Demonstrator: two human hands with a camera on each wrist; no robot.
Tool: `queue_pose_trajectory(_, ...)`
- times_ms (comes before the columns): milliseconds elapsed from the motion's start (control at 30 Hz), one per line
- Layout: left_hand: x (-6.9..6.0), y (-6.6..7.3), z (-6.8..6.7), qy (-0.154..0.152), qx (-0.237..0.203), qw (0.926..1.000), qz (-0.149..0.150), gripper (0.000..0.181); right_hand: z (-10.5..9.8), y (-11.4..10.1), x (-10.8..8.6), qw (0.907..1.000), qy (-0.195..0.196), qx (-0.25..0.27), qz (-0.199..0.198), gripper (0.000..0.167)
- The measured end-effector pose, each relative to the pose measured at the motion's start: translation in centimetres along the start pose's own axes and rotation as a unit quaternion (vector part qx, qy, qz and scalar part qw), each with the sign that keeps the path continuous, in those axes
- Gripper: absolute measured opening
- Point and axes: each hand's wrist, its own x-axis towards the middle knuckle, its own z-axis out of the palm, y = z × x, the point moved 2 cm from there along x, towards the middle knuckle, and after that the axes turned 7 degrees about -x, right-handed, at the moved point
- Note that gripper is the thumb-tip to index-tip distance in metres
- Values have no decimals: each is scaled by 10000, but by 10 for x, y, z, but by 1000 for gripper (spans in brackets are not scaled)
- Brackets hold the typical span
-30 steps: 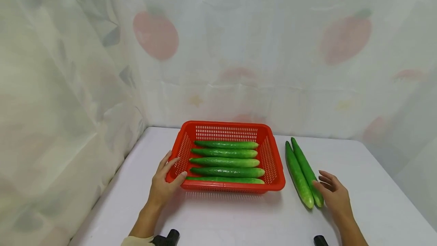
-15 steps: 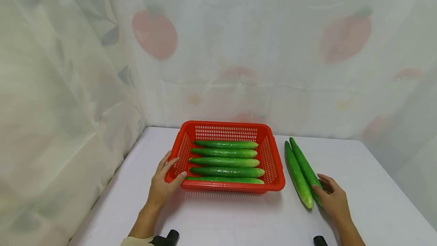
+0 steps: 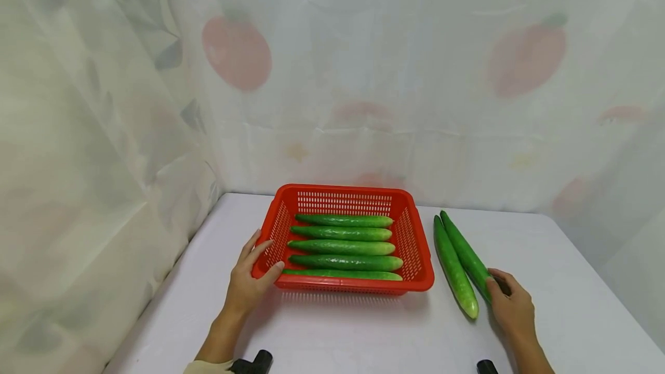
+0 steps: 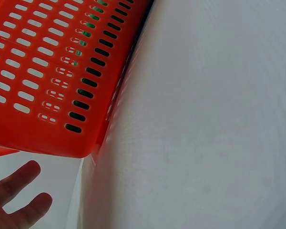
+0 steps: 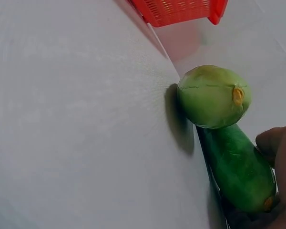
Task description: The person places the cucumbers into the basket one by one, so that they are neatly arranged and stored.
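In the head view a red slotted basket [image 3: 343, 285] holds several green cucumbers [image 3: 340, 247] lying crosswise side by side. My left hand [image 3: 248, 284] rests at its near left corner, thumb on the front rim and fingers spread over the left side. Two relaxed fingers [image 4: 19, 179] show below the basket wall [image 4: 43, 138] in the left wrist view. To the right, my right hand [image 3: 513, 307] grips the pale near end of a cucumber [image 3: 466, 251], its fingertips partly hidden. Just left of that lies another cucumber [image 3: 454, 270]; the right wrist view shows both from their ends.
The white table [image 3: 363, 333] carries the basket and the two loose cucumbers. Behind it hangs a pale curtain [image 3: 415, 74] printed with fruit, and another sheet [image 3: 88, 160] closes the left side. Black camera mounts [image 3: 254, 361] stick out at the wrists.
My right hand has come down onto the right-hand cucumber and taken hold of its near end, whose tip has shifted slightly right. The left hand and basket have stayed put.
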Motion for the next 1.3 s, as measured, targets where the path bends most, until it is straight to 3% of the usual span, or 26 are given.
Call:
queue_pose_trajectory(200,0,0,0,14,-13,10000,29,50,0,0,2,9999,-55,-115,-82,45)
queue_pose_trajectory(367,0,1,0,9,2,10000,5,50,-3,0,1,9994,219,-251,-10,42)
queue_pose_trajectory(600,0,2,0,-24,21,10000,-28,50,-9,2,3,9962,589,207,611,42)
queue_pose_trajectory(800,0,1,0,-19,57,10000,-2,51,-14,1,3,9919,829,571,780,43)
queue_pose_trajectory(1133,-2,0,1,2,49,10000,14,52,-21,-11,3,9857,596,1162,1061,46)
queue_pose_trajectory(1300,-1,1,0,28,94,9999,25,52,-28,-26,2,9864,352,1256,998,47)
